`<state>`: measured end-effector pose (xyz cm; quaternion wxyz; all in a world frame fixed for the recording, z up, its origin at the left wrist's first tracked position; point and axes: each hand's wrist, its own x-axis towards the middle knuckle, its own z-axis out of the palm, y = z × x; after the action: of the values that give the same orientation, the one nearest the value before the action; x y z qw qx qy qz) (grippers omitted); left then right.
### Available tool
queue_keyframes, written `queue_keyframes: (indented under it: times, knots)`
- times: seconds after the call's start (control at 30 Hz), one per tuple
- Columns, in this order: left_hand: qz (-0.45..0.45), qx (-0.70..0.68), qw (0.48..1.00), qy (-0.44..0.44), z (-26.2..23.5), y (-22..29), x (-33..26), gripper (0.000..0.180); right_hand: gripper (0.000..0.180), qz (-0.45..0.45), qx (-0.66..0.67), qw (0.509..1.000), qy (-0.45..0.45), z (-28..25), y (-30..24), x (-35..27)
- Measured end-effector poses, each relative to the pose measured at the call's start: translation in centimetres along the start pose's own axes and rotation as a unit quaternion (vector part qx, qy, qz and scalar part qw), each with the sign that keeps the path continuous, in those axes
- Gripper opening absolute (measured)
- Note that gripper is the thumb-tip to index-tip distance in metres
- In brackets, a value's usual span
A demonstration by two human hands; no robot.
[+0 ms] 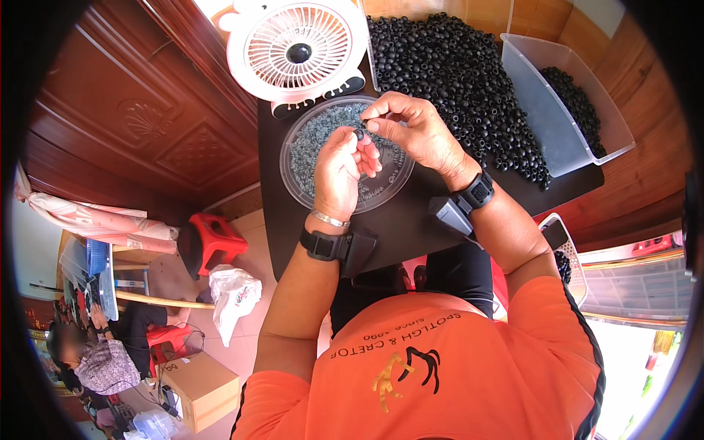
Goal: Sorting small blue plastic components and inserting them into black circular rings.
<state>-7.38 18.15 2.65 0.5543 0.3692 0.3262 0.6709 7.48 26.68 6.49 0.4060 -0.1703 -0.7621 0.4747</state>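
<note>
My left hand (339, 169) is closed above a round clear tub, with a small black ring-shaped part (359, 135) between thumb and fingertips. Right beside it, my right hand (419, 136) pinches with thumb and forefinger close to that part. Whatever sits in that pinch is too small to name. Beneath both hands, the tub (290, 176) holds many small translucent bluish-grey pieces (312, 143). A large heap of black ring-shaped parts (455, 81) lies on the dark table just beyond my right hand.
A white fan (297, 51) stands behind the tub. At the right, a clear plastic bin (543, 110) lies tilted with black parts inside. Off to the left are a red stool (220, 242), a white bag (235, 297), a cardboard box (198, 389) and another person (106, 363).
</note>
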Motion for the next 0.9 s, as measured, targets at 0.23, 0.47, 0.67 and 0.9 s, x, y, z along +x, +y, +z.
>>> queue_keyframes:
  times: [0.23,0.47,0.67,0.9]
  knots:
    - [-0.009,0.004,1.000,0.002,0.1,-0.1,-0.1,0.023,0.012,-0.018,-0.050,0.999,0.001,0.2,-0.1,-0.2]
    - [-0.011,-0.032,0.999,0.009,-0.3,-1.0,0.1,0.022,0.019,0.023,-0.017,1.000,0.004,1.2,0.2,-0.5]
    - [-0.035,-0.141,0.987,0.068,0.6,-1.5,0.2,0.026,0.031,-0.080,-0.137,0.986,0.049,2.5,1.0,-0.7]
    - [-0.027,-0.105,0.994,0.012,0.7,-0.8,0.0,0.027,0.033,-0.126,-0.197,0.971,0.053,1.7,0.9,-0.5]
